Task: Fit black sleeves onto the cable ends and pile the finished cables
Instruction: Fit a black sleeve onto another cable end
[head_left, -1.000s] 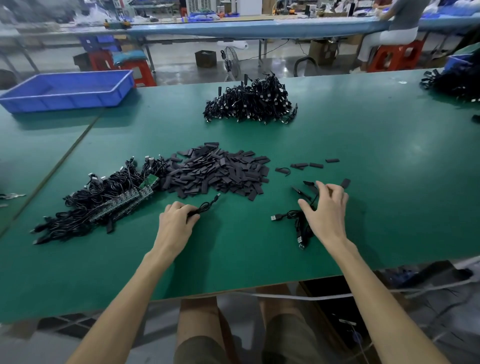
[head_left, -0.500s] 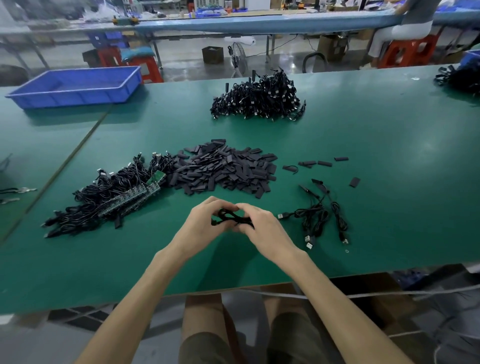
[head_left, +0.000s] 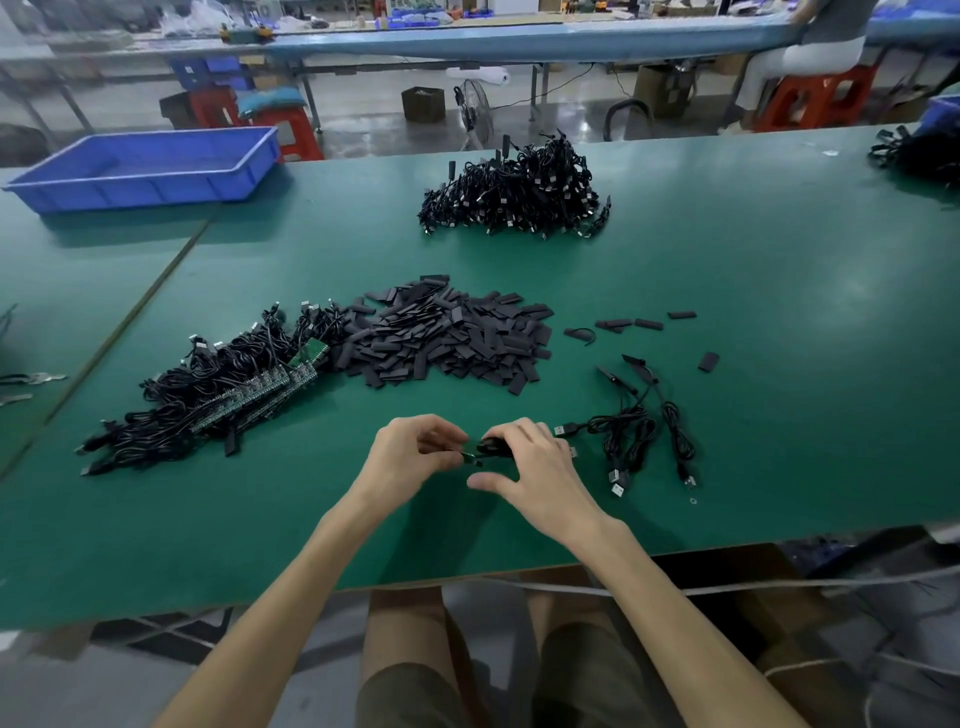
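Note:
My left hand (head_left: 410, 457) and my right hand (head_left: 535, 473) meet over the near middle of the green table (head_left: 779, 291). Between their fingertips they pinch one black cable (head_left: 485, 451), its small green end toward the left hand; fingers hide most of it. A heap of loose black sleeves (head_left: 452, 332) lies just beyond the hands. To the left lies a heap of black cables with bare green board ends (head_left: 218, 395). A few sleeved cables (head_left: 639, 426) lie right of my right hand. A big pile of black cables (head_left: 519, 192) sits farther back.
A blue plastic tray (head_left: 145, 169) stands at the back left. Several stray sleeves (head_left: 644, 323) lie right of the sleeve heap. More black cables (head_left: 919, 150) sit at the far right edge. A person sits at the bench behind, on a red stool (head_left: 815, 98).
A second ago my hands were apart, the left on a cable, the right over the small pile at the right. They came together in the middle and now work one cable between them.

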